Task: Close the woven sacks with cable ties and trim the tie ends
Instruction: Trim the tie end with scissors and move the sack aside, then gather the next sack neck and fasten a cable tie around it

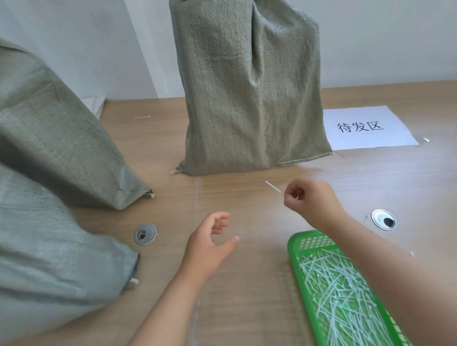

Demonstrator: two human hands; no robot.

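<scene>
I see my right hand pinching a tie that points to 10 o'clock, my left hand open and empty, and the upright sack at 12 o'clock, nearer the right hand.

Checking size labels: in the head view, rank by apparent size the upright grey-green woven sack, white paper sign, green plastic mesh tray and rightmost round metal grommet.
1. Upright sack
2. Mesh tray (nearer, partly cropped, so unsure)
3. Paper sign
4. Metal grommet
</scene>
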